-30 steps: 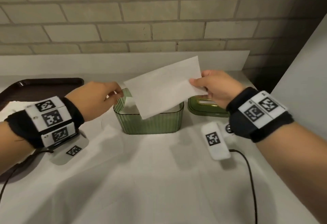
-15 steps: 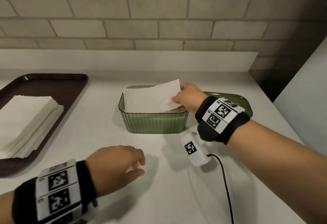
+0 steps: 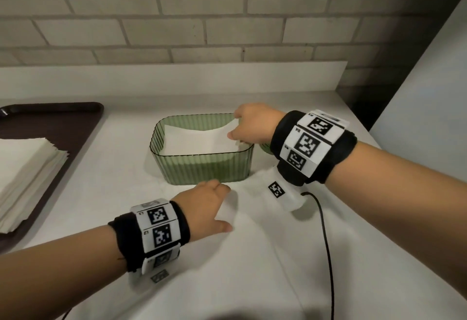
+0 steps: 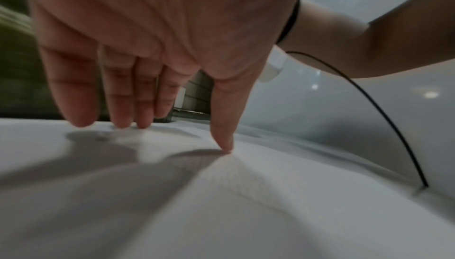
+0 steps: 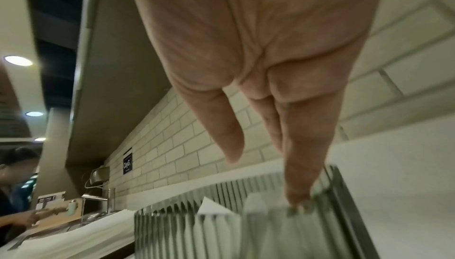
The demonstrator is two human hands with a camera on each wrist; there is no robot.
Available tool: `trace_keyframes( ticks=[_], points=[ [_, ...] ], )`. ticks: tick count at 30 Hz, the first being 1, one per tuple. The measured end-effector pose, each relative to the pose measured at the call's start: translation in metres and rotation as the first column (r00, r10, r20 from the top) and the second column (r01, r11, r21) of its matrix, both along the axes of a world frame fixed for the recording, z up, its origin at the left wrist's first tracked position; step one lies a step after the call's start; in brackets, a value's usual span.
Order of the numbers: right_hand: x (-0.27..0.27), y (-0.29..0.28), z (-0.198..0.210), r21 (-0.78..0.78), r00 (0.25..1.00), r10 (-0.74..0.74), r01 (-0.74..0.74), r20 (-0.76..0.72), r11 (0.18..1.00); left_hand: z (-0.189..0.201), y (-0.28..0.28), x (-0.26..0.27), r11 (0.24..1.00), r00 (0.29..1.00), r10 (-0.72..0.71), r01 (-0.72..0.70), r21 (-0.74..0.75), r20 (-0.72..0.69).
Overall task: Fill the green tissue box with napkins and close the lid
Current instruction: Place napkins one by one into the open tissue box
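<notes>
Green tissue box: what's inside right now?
White napkins lie inside the green tissue box; the right hand presses their right end down. How deep the stack goes cannot be told.

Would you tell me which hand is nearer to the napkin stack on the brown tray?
Left. The left hand rests on the counter in front of the green box, closer to the napkin stack; the right hand is at the box's far right corner, farther away.

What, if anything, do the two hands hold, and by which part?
The right hand pinches the napkin by its right end inside the green tissue box. The left hand holds nothing, fingers straight on the counter.
</notes>
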State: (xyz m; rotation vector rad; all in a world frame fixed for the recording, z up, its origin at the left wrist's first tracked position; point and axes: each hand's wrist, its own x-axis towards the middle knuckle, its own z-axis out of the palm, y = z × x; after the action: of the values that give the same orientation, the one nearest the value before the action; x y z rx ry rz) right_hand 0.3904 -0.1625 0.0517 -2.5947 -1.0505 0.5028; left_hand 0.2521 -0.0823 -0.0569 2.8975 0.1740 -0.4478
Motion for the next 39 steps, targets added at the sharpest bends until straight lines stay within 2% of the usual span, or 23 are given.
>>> trace_keyframes(
  ticks=[3,5,10,19,22,25,27,29,32,34,39],
  points=[
    [-0.001,-0.014,0.010,0.005,0.995,0.038,-0.038,0.093,0.999,-0.001,0.000,0.007,0.999,0.999,0.036,-0.036,0.005,-0.033],
    [-0.002,-0.026,0.013,0.031,0.994,0.039,-0.042,0.103,0.999,0.000,0.001,0.009,0.999,0.998,0.044,-0.044,-0.011,-0.052],
    [-0.007,-0.056,0.003,0.081,1.000,0.020,-0.018,-0.020,0.997,0.005,0.002,0.015,0.998,0.995,-0.015,0.009,-0.059,-0.097],
    [-0.020,-0.106,-0.042,0.102,0.978,-0.094,0.114,-0.187,0.988,0.023,0.015,0.012,0.999,0.993,-0.023,0.028,-0.046,0.118],
    [-0.021,-0.117,-0.057,0.099,0.955,-0.137,0.168,-0.262,0.981,0.050,0.026,0.009,0.984,0.975,0.079,-0.043,-0.171,0.206],
    [-0.024,-0.125,-0.069,0.101,0.932,-0.144,0.187,-0.333,0.977,0.079,0.046,0.012,0.922,0.930,0.271,-0.177,-0.345,0.248],
    [-0.027,-0.128,-0.074,0.118,0.905,-0.152,0.215,-0.398,0.969,0.091,0.064,0.018,0.853,0.876,0.413,-0.277,-0.442,0.249],
    [-0.031,-0.131,-0.078,0.123,0.882,-0.158,0.234,-0.443,0.964,0.096,0.079,0.022,0.756,0.813,0.548,-0.381,-0.533,0.196],
    [-0.034,-0.136,-0.080,0.139,0.865,-0.158,0.251,-0.475,0.958,0.094,0.092,0.025,0.566,0.695,0.717,-0.532,-0.630,0.056],
    [-0.035,-0.137,-0.080,0.148,0.859,-0.162,0.263,-0.485,0.953,0.089,0.097,0.024,0.480,0.642,0.766,-0.579,-0.659,-0.006],
    [-0.040,-0.133,-0.079,0.168,0.863,-0.146,0.255,-0.484,0.952,0.084,0.103,0.024,0.404,0.572,0.818,-0.652,-0.642,-0.067]
  ],
)
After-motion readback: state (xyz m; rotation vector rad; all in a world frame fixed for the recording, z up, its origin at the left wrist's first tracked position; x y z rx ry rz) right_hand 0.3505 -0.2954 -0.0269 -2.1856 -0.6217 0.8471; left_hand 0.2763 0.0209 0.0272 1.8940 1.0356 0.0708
